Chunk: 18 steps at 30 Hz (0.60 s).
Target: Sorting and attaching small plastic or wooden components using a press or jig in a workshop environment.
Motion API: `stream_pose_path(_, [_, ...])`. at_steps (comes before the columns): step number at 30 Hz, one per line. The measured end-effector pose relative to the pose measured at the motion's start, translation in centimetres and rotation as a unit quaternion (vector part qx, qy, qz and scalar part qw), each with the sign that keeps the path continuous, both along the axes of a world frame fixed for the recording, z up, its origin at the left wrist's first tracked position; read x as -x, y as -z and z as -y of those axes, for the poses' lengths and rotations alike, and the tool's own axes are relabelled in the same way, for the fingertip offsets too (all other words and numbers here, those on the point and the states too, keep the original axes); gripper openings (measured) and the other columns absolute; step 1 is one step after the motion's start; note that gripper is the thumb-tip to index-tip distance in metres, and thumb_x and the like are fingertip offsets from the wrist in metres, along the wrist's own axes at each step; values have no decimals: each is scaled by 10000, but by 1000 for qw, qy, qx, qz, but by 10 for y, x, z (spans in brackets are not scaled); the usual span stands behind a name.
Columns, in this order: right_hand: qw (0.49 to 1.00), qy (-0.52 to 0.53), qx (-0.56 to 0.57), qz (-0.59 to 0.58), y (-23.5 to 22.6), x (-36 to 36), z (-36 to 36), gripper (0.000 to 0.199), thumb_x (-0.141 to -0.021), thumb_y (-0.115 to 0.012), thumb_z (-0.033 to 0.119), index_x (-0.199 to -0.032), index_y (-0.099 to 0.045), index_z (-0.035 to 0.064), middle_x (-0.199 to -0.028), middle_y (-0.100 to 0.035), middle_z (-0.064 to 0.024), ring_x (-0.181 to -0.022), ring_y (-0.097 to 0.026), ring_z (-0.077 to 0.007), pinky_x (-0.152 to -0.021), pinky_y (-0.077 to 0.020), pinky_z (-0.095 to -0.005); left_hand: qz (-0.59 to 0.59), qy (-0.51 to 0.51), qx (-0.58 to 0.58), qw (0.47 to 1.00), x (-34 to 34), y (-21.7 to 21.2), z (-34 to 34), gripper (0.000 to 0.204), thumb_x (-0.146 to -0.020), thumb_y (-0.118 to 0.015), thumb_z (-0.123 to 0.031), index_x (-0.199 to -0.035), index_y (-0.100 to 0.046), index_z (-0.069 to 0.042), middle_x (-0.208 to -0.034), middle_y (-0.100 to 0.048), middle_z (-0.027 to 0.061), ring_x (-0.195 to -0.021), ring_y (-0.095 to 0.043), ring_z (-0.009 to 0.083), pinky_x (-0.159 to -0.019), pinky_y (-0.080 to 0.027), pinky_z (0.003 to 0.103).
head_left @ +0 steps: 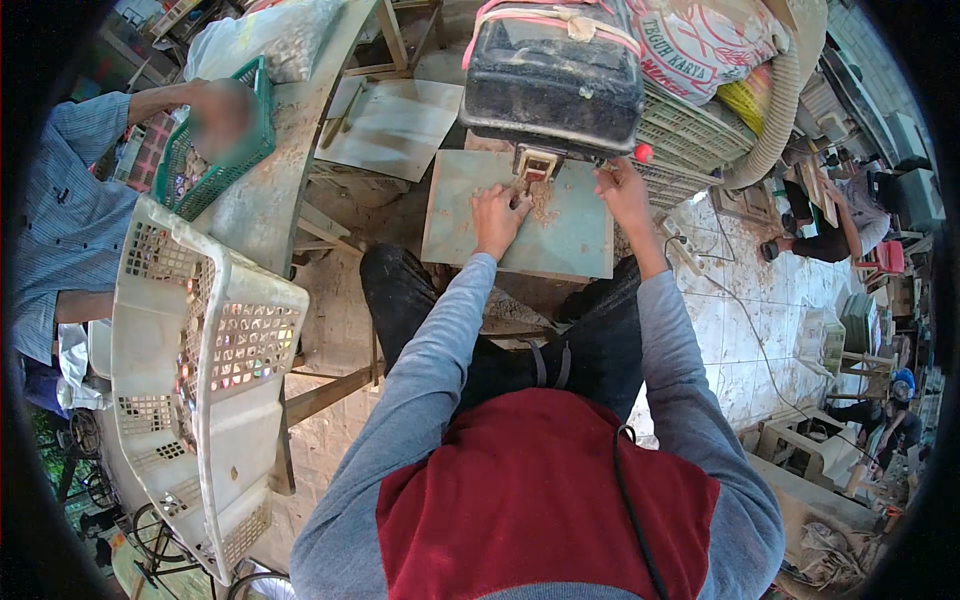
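Observation:
A dark, dusty box-shaped machine [553, 85] stands in front of me, bound on top with pink strips. Beneath its near side, a small pale wooden frame [537, 165] sits over a heap of wood shavings [543, 200] on a greenish board [580, 235]. My left hand [497, 220] rests beside the shavings, its fingers bent together near the frame; what they pinch is too small to make out. At the machine's right corner, my right hand [624, 195] is closed next to a red ball knob [643, 153]; its grip on any lever is hidden.
To the left stand a white plastic crate [205, 390] and a workbench [300, 160] with a green basket [215, 140], where another person [75, 220] works. A ribbed hose [785, 110] and sacks [700, 45] lie at far right. A cable [745, 300] crosses the tiled floor [715, 310].

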State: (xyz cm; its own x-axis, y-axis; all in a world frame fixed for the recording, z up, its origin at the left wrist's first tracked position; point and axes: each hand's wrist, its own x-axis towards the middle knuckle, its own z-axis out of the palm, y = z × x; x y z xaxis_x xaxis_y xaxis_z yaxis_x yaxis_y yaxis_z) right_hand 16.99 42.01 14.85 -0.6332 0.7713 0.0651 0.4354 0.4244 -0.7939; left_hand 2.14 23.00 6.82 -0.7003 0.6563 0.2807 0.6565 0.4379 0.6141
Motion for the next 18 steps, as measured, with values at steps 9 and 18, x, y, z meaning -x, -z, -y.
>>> stream_pose_path(9, [999, -4, -49, 22, -12, 6, -3, 312, -929, -652, 251, -999, -629, -52, -726, -663, -119, -630, -640, -200, -606, -479, -331, -1, -1, 6, 1000, 0, -2, 0, 306, -814, -743, -348, -937, -757, -69, -955, -656, 82, -971, -595, 294, -894, -390, 452])
stream_pose_path(18, [965, 3, -244, 99, -19, 23, -24, 310, -909, -623, 282, -1194, -574, 171, -865, -696, -188, -811, -673, -412, -671, -504, -518, -28, 1, -5, 1000, 1, 5, -1, 291, -785, -771, -325, -929, -754, -72, -979, -663, 77, -975, -602, 297, -892, -387, 457])
